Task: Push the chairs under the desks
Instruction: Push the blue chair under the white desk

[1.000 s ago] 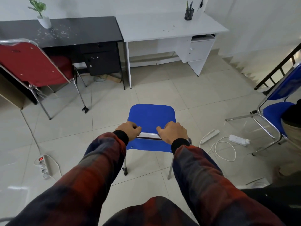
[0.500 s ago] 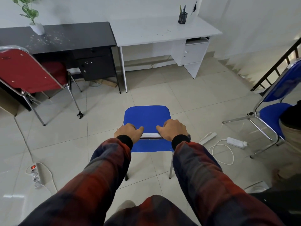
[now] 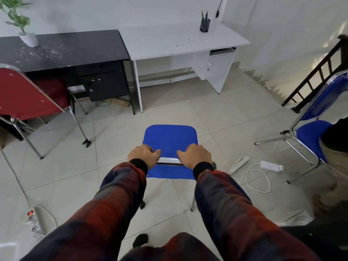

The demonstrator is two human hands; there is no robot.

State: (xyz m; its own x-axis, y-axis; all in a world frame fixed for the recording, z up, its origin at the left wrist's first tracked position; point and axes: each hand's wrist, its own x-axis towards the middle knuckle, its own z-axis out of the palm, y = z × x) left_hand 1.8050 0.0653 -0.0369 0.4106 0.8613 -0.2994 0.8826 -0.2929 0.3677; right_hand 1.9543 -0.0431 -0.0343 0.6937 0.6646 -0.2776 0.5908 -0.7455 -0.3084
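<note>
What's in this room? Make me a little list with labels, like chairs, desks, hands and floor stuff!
Held chair: blue chair, in the middle of the floor, facing the white desk, not yet under it
Left hand: closed on the chair's back rail
Right hand: closed on the same rail
Other chairs: red chair by the black desk; second blue chair at the right
On desks: potted plant; pen holder
Floor: power strip, white cable
</note>
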